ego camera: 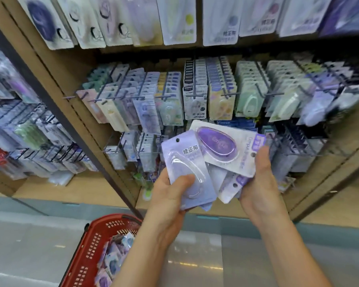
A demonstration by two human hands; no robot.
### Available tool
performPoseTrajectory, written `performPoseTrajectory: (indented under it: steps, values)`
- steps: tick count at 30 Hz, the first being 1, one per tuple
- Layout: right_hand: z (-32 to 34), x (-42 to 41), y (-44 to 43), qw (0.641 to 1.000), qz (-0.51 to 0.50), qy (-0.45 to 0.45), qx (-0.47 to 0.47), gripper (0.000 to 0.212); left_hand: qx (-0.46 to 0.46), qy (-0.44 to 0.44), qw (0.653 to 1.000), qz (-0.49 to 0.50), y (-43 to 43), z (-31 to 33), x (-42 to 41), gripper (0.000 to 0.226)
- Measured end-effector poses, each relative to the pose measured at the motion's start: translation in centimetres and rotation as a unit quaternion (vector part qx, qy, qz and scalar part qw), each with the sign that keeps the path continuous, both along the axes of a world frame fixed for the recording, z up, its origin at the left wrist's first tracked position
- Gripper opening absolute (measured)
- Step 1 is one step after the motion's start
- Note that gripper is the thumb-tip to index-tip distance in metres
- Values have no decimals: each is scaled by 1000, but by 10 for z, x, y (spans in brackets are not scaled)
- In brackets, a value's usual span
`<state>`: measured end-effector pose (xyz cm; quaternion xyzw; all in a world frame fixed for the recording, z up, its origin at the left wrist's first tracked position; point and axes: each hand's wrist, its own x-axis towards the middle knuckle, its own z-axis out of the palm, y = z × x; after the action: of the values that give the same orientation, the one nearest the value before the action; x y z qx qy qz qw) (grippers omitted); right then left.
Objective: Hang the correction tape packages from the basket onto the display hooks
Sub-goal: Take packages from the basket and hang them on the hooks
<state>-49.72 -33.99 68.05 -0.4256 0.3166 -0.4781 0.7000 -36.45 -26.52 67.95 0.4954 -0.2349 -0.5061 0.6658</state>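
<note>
From my feed, both hands sit just below centre, in front of the shelf. My left hand (pixel 170 189), at about 7 o'clock from centre, grips a lavender package (pixel 187 162). The thumb is curled across the clear blister on its front, and the other fingers are hidden behind the card, so I cannot tell how they lie. My right hand (pixel 259 183), at about 4 o'clock, holds a white package (pixel 222 150) with a purple teardrop-shaped tape. The thumb presses flat along the card's right edge beside the hang hole, and its fingers are also out of sight behind. The white package is tilted and overlaps the upper right corner of the lavender one. More packages (pixel 230 187) are fanned out beneath them, between the two hands. The red basket (pixel 85 245) stands on the pale floor (pixel 39 245) at 7 o'clock near the bottom edge, with a heap of packages (pixel 112 259) inside it. The display hooks (pixel 195 94) run across the shelf (pixel 75 65) from 10 to 2 o'clock, most of them crowded with hanging cards.
</note>
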Motion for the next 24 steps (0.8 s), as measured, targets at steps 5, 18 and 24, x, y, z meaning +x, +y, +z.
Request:
performPoseTrajectory:
  steps: [5,18,24]
  values:
    - [11,-4,-1,998,-58,31,4,33,-34,-11,997,-63,-9,13,7,41]
    - [36,24,5,937,-339,-87,-4,24,-99,85,991,23,-49,50,15,28]
    - [47,6,1,922,-367,-35,-120,29,-123,187,974,-45,-80,71,9,49]
